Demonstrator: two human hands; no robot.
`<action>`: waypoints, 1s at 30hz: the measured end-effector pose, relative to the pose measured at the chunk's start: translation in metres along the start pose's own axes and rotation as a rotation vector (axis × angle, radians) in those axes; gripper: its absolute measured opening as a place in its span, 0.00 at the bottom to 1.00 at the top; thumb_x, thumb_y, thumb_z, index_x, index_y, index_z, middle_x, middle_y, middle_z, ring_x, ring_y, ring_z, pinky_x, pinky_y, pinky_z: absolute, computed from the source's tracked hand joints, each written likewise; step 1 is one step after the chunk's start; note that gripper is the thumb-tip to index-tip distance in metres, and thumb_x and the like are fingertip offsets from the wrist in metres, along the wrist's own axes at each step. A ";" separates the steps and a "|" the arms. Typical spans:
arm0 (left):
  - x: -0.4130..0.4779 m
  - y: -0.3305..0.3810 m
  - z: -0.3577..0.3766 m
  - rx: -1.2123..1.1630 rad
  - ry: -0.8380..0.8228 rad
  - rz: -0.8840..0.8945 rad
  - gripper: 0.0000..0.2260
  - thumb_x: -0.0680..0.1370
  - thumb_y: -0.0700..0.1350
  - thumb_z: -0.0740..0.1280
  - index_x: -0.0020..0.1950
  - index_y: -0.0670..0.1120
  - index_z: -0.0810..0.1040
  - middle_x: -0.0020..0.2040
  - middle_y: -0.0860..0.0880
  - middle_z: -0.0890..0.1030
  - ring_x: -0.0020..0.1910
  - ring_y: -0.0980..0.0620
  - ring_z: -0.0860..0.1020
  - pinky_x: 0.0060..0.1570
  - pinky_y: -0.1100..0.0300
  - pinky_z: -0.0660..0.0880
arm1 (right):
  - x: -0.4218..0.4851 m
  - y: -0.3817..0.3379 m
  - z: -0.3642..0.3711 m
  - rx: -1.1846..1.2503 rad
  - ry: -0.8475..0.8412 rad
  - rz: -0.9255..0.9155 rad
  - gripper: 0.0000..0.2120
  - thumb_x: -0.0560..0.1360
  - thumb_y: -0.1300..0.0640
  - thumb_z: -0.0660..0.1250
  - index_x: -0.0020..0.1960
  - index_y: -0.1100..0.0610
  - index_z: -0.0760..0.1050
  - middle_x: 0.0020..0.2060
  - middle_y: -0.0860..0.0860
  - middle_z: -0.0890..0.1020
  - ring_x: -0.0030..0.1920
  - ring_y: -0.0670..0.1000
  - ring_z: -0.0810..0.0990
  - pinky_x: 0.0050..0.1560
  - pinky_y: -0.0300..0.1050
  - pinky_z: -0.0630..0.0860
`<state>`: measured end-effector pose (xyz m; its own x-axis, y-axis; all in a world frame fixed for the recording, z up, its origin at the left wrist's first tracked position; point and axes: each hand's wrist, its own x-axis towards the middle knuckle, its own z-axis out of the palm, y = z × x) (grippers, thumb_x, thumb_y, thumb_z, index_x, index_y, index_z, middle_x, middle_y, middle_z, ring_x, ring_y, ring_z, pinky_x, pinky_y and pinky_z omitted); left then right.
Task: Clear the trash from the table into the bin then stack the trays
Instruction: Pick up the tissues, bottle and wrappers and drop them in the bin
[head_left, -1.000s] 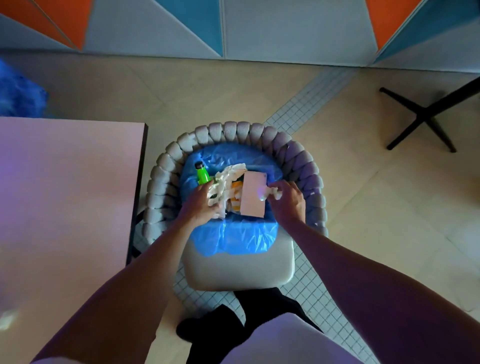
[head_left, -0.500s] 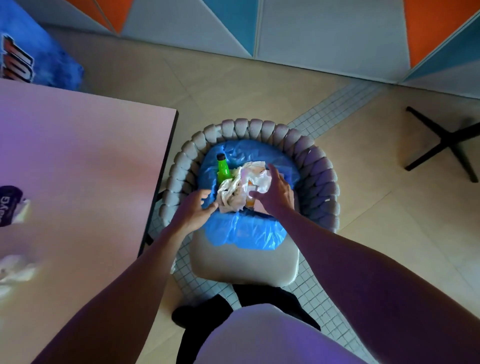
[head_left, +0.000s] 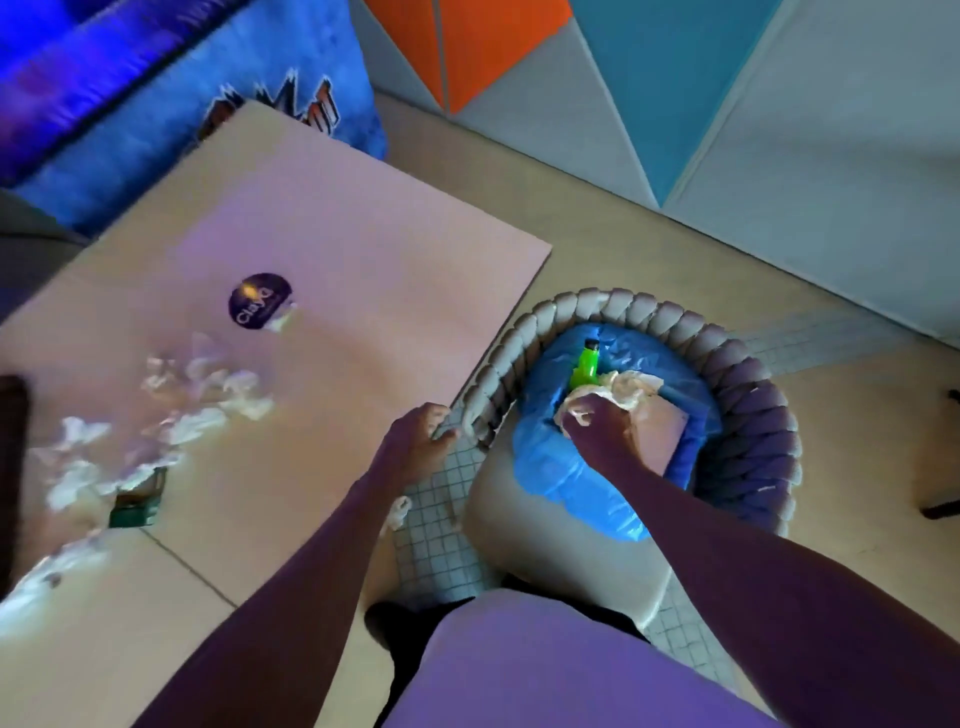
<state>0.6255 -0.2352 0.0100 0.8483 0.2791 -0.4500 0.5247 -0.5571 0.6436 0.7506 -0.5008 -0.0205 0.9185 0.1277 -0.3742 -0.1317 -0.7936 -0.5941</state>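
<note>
The bin's blue liner (head_left: 571, 470) sits on a braided-back chair (head_left: 748, 415) to the right of the table (head_left: 363, 270). Inside lie a green bottle (head_left: 587, 364), a pink card (head_left: 662, 431) and crumpled white paper (head_left: 631, 387). My right hand (head_left: 605, 431) is down in the bin, fingers curled into that paper. My left hand (head_left: 415, 436) hovers by the table's near corner, loosely curled and holding nothing. On the table lie several crumpled tissues (head_left: 208, 395), a round purple wrapper (head_left: 260, 307) and a small green box (head_left: 132, 512). A dark tray edge (head_left: 10, 467) shows at far left.
A scrap of white paper (head_left: 397, 512) lies on the tiled floor between table and chair. A blue printed cushion (head_left: 270, 93) stands behind the table. A black table foot (head_left: 940, 501) is at the right edge. Coloured wall panels close the back.
The view swung left, bringing the table's litter into sight. My left hand drew out of the bin toward the table corner. My right hand stayed in the bin on the paper.
</note>
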 end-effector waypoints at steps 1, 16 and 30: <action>-0.013 -0.012 -0.009 -0.025 0.033 -0.013 0.21 0.79 0.52 0.73 0.69 0.45 0.79 0.66 0.45 0.82 0.63 0.47 0.82 0.63 0.53 0.78 | -0.007 -0.008 0.008 0.002 0.001 -0.026 0.11 0.73 0.47 0.72 0.51 0.51 0.82 0.45 0.48 0.86 0.50 0.53 0.84 0.58 0.50 0.77; -0.217 -0.238 -0.120 -0.236 0.445 -0.323 0.20 0.80 0.53 0.71 0.70 0.49 0.77 0.66 0.49 0.81 0.63 0.49 0.80 0.59 0.58 0.74 | -0.124 -0.153 0.155 -0.150 -0.180 -0.385 0.10 0.72 0.48 0.74 0.51 0.50 0.82 0.45 0.48 0.87 0.48 0.50 0.85 0.54 0.48 0.80; -0.301 -0.360 -0.185 -0.173 0.709 -0.486 0.22 0.78 0.51 0.73 0.71 0.47 0.77 0.68 0.47 0.80 0.67 0.45 0.77 0.67 0.50 0.73 | -0.214 -0.250 0.281 -0.217 -0.370 -0.690 0.09 0.72 0.51 0.75 0.51 0.50 0.81 0.47 0.45 0.86 0.46 0.46 0.84 0.51 0.44 0.79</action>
<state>0.1947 0.0259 0.0280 0.3416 0.9073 -0.2450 0.7942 -0.1393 0.5915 0.4825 -0.1631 0.0079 0.5787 0.7887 -0.2075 0.5299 -0.5570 -0.6395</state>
